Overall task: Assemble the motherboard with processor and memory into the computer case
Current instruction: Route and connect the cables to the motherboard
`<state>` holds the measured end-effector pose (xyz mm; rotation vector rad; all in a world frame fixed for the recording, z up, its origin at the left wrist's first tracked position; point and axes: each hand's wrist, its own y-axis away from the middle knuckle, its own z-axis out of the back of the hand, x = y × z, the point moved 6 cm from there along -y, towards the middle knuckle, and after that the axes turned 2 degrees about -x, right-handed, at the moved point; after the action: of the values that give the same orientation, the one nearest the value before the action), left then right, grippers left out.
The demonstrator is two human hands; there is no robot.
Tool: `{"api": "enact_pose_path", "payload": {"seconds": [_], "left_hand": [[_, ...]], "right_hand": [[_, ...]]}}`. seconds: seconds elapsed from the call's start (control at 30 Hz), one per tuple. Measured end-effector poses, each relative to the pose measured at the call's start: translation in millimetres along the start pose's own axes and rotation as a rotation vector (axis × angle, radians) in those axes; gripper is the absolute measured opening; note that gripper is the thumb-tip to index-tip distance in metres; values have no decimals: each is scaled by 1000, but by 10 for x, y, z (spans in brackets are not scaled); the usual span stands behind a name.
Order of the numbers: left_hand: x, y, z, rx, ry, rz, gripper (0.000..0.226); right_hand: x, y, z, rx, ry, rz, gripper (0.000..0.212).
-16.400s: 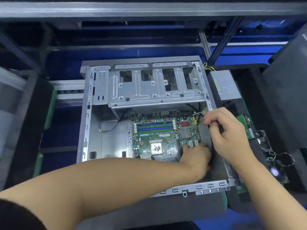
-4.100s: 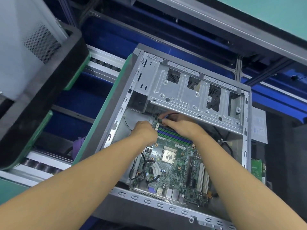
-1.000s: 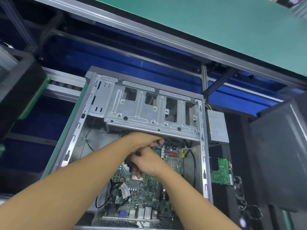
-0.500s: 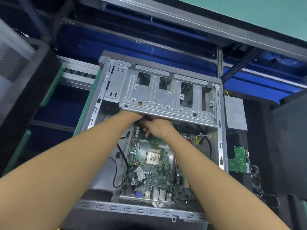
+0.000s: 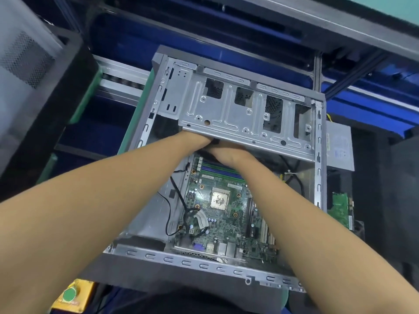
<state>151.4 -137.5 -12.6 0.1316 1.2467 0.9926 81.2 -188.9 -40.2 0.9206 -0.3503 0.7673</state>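
A: Status of the board?

B: Motherboard (image 5: 229, 223) lay flat on the floor of the computer case (image 5: 145, 132), port block towards the near rim. Looked seated. No screws could be made out, so fixing unconfirmed.

A: Processor?

B: Processor (image 5: 219, 200) sat in its socket mid-board, bare metal top, no cooler over it.

A: Memory?

B: Blue and green memory slots (image 5: 217, 169) ran across the far end of the board. Too blurred to say whether sticks were in them.

A: The hands?

B: Left hand (image 5: 197, 139) and right hand (image 5: 226, 154) were together at the far edge of the board, fingers tucked beneath the lip of the drive cage (image 5: 238, 118). Grip unknown for both; something small and dark showed between them, unidentified.

A: Outstanding?

B: By my reading, most of it. Black cables (image 5: 179, 200) lay loose over the left of the board. Power supply (image 5: 340, 143) and a loose green board (image 5: 340, 209) sat outside the case on its right. Probably cabling or memory work in hand, then cooler and fastening.
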Motion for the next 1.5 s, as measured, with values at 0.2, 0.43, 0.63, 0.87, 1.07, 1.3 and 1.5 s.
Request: {"api": "enact_pose_path", "payload": {"seconds": [0.2,0.43,0.63,0.87,1.07,1.3,1.5], "left_hand": [[79,275,74,31,-254,-45,35],[540,518,89,154,-899,94,25],[698,529,66,125,-950,139,41],[723,517,52,104,-914,128,52],[715,508,34,114,-922,135,54],[734,479,-3,120,-929,144,53],[748,455,-28,120,-949,144,55]], "right_hand": [[-78,-71,15,-17,-49,34,17],[-115,-122,-131,189,-224,-10,21],[-202,-121,-60,178,-138,42,12],[-418,-150,-51,-40,40,-106,59],[-335,-172,-76,-130,98,-73,59],[-292,-171,-83,-200,52,-31,37],[-247,-133,-107,-261,5,98,13]]}}
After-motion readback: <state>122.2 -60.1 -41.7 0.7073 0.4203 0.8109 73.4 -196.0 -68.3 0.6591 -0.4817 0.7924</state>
